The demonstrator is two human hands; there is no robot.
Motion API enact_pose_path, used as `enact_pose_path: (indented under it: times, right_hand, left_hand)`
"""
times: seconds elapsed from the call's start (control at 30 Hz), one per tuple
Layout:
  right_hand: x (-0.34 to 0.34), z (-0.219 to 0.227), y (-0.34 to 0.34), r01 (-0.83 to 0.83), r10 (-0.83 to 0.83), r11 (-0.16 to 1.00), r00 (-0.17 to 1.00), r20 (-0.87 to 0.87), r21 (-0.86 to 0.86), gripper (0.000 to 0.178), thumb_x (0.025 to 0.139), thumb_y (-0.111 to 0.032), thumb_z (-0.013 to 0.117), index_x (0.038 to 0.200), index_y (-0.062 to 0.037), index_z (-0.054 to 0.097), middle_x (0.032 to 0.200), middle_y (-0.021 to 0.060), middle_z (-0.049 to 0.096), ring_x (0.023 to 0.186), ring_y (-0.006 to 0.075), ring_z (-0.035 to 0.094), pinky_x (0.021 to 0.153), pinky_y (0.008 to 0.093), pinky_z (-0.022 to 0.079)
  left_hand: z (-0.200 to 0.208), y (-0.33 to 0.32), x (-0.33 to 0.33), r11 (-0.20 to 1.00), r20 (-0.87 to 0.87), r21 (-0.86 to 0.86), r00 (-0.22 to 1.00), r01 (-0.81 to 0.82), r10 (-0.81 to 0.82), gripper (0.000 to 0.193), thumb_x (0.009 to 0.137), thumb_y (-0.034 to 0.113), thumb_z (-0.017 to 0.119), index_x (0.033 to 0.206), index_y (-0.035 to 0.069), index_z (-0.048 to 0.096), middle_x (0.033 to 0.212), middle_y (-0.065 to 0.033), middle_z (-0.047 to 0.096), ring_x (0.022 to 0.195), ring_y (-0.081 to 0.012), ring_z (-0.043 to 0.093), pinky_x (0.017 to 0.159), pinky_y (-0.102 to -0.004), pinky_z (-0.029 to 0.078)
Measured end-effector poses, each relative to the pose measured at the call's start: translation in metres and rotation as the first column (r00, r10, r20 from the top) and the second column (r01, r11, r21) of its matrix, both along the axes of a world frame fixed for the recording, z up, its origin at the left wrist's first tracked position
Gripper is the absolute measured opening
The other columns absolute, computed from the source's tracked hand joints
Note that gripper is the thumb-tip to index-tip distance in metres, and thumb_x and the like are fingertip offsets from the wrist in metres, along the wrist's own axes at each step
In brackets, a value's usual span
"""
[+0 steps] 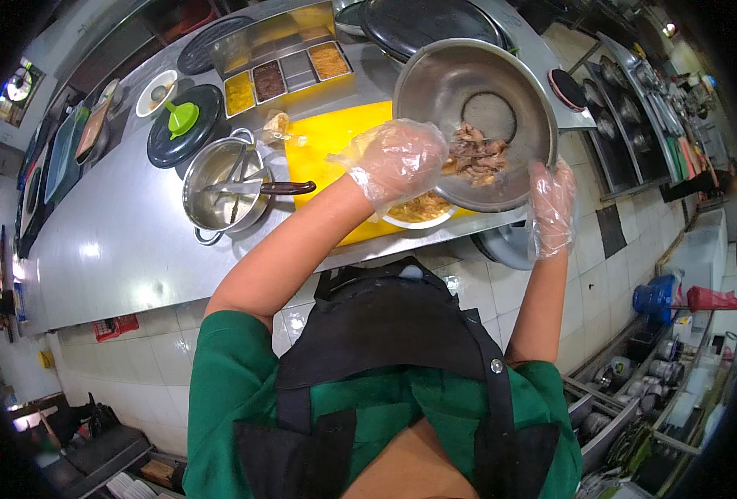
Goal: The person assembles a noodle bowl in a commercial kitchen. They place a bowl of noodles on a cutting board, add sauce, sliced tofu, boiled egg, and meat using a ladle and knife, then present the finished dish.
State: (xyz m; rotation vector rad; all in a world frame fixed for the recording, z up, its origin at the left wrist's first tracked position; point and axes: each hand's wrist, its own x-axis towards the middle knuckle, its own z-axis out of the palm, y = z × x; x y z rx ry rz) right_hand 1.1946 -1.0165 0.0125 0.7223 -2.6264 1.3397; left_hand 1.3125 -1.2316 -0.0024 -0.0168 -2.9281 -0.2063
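Observation:
My right hand (553,204), in a clear plastic glove, grips the right rim of a large metal mixing bowl (435,91). The bowl is tilted toward me, with pieces of brown cooked meat (476,156) low in it. My left hand (397,162), gloved the same way, is at the bowl's left edge beside the meat; its fingers are turned down and hidden. Partly under the bowl stands a white dish (422,223) of yellowish shredded food (418,207). Bowl and dish are over a yellow cutting board (335,133) on the steel table.
Left of the board stands a steel pot (198,187) with a dark-handled knife (285,188) and other utensils across it. Behind are a black lid with a green funnel (183,119), a steel condiment box (302,98) and a large black lid (435,25). Shelves of pans (622,116) stand right.

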Motion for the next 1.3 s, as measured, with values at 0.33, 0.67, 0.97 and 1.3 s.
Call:
enact_pose_path:
  times: [0.33,0.67,0.97,1.3]
  right_hand:
    - [-0.007,-0.007,0.011,-0.06,0.065,0.996,0.996,0.069,-0.07,0.039,0.084,-0.013,0.053,0.118,0.0026,0.064,0.098,0.0193,0.07,0.089,0.0272,0.066,0.085,0.0385,0.049]
    - [-0.008,-0.007,0.012,-0.017,0.016,1.0,0.999,0.047,0.023,0.036,0.085,-0.017,0.056,0.112,0.0042,0.065,0.093,0.0175,0.069,0.084,0.0258,0.063,0.081,0.0382,0.049]
    - [0.004,0.005,0.002,0.002,0.011,0.995,0.993,-0.119,0.102,0.039,0.082,-0.007,0.051,0.119,-0.0032,0.064,0.099,0.0248,0.069,0.094,0.0373,0.068,0.084,0.0425,0.05]
    - [0.001,0.003,0.004,-0.015,0.015,1.0,0.992,-0.124,0.001,0.042,0.08,-0.008,0.052,0.12,-0.0025,0.064,0.1,0.0248,0.069,0.093,0.0389,0.068,0.084,0.0435,0.051]
  left_hand:
    - [0.007,-0.014,0.009,1.0,0.126,0.003,0.992,-0.023,0.023,0.017,0.079,0.01,0.059,0.093,0.006,0.068,0.088,-0.0175,0.069,0.077,-0.0348,0.069,0.069,-0.0459,0.055]
    - [0.016,-0.027,0.027,0.999,0.044,-0.016,0.998,-0.047,0.048,0.015,0.074,0.012,0.06,0.079,0.003,0.072,0.078,-0.0187,0.069,0.072,-0.036,0.069,0.067,-0.0462,0.055]
    - [0.021,0.002,0.006,1.0,0.032,-0.014,0.999,-0.005,0.006,0.015,0.077,0.014,0.059,0.084,0.005,0.07,0.08,-0.0178,0.069,0.072,-0.0349,0.068,0.067,-0.0464,0.056]
    - [0.022,-0.014,0.026,0.997,0.119,-0.048,0.99,-0.064,0.07,0.015,0.075,0.014,0.059,0.078,0.004,0.07,0.079,-0.0193,0.069,0.072,-0.0358,0.068,0.066,-0.0464,0.055]
